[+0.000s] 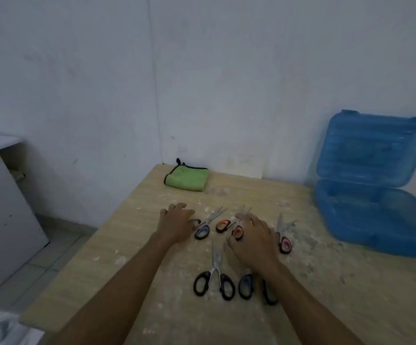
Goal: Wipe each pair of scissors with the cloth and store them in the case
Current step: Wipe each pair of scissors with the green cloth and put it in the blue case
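**Hands Over the Scissors**

The dusty surface (326, 282) held everything. The blue case (373, 185) stood open at the far right; the green cloth (186, 180) sat folded by the wall. Both grips were spread: left hand (177, 225) beside the blue-handled scissors (205, 226), right hand (254, 241) covering the orange-handled scissors (223, 225).

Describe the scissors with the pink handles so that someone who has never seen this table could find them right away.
Start at the open blue case on the right side of the wooden table. Just left of its lower half, beside the right hand, lie the pink-handled scissors, blades toward the wall. They are the pair nearest the case, and the only pink ones; the others have orange, blue or black handles.
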